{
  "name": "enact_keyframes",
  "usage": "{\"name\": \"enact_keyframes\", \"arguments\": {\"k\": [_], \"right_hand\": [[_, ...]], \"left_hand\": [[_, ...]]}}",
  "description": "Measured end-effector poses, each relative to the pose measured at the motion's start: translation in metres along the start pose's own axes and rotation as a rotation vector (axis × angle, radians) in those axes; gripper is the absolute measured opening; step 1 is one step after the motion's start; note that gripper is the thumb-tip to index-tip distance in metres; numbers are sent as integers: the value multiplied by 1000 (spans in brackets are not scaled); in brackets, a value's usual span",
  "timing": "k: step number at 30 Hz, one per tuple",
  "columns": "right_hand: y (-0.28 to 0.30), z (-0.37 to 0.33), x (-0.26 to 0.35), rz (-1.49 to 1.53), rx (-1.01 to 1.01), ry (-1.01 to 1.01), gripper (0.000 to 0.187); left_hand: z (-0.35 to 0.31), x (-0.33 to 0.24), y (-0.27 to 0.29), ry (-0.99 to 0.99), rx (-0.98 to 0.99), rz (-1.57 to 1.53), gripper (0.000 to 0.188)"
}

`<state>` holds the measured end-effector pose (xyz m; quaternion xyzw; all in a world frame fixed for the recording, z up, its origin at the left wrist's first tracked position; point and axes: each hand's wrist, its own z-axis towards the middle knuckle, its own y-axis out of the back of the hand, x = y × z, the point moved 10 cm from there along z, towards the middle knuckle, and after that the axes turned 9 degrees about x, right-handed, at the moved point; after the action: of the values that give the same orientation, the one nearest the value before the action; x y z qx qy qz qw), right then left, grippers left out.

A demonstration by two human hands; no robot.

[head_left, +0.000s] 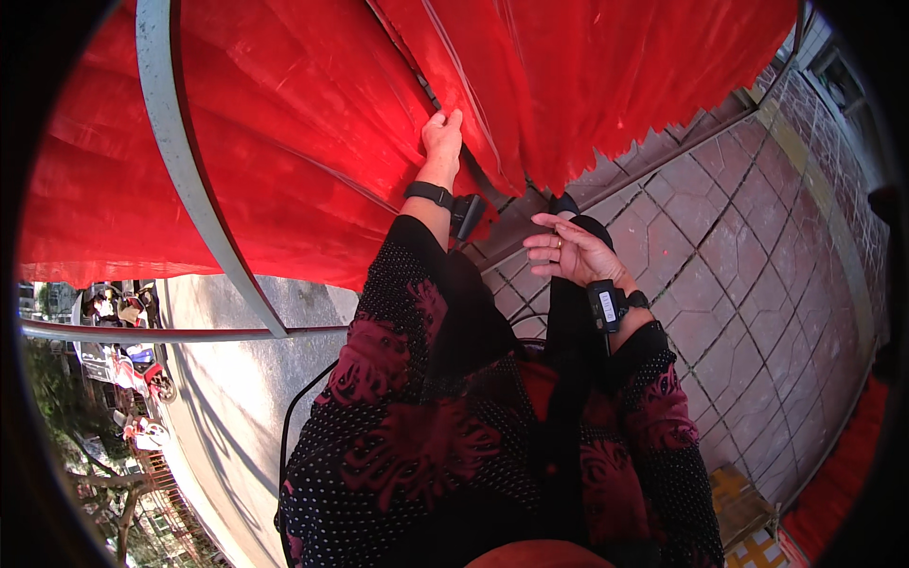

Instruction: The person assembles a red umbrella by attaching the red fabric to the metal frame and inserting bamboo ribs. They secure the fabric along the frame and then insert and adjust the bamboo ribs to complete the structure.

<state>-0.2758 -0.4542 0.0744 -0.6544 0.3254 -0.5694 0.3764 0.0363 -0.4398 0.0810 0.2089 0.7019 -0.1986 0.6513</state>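
Observation:
A large red cloth (303,123) hangs in folds across the upper part of the view, split by a narrow dark gap. My left hand (441,144) is closed on the cloth beside that gap, though the fingertips are partly hidden. Lower and to the right, my right hand (573,251) is held out with its palm showing and its fingers apart. Nothing is in it. Another red cloth panel (625,76) with a ragged lower edge hangs right of the gap. Both wrists carry black straps with small dark devices.
A curved metal pole (180,142) meets a metal bar (189,333) at the left. Paving tiles (720,275) cover the ground on the right. A cardboard box (743,502) sits at the lower right. Parked motorbikes (147,374) stand beyond the road (237,398).

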Motion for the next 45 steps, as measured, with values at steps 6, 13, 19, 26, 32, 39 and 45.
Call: {"name": "enact_keyframes", "arguments": {"k": [6, 13, 19, 26, 32, 39, 45], "right_hand": [[0, -1, 2, 16, -3, 18, 39], [-9, 7, -10, 13, 44, -47, 41], [-19, 33, -37, -27, 94, -136, 42], [-28, 49, -63, -81, 128, -200, 44], [-27, 53, -73, -120, 114, -228, 44], [-24, 60, -69, -142, 98, -216, 43], [-25, 65, -51, -184, 93, -168, 43]], "left_hand": [[-17, 8, 6, -60, -120, -198, 19], [-54, -9, 4, -163, 43, 7, 19], [-119, -44, 37, -429, -103, 80, 19], [-189, -69, 142, -413, -743, 434, 56], [-162, -52, 121, -286, -608, 536, 25], [-173, -51, 101, -422, -499, 614, 21], [-193, -50, 102, -395, -488, 608, 18]]}}
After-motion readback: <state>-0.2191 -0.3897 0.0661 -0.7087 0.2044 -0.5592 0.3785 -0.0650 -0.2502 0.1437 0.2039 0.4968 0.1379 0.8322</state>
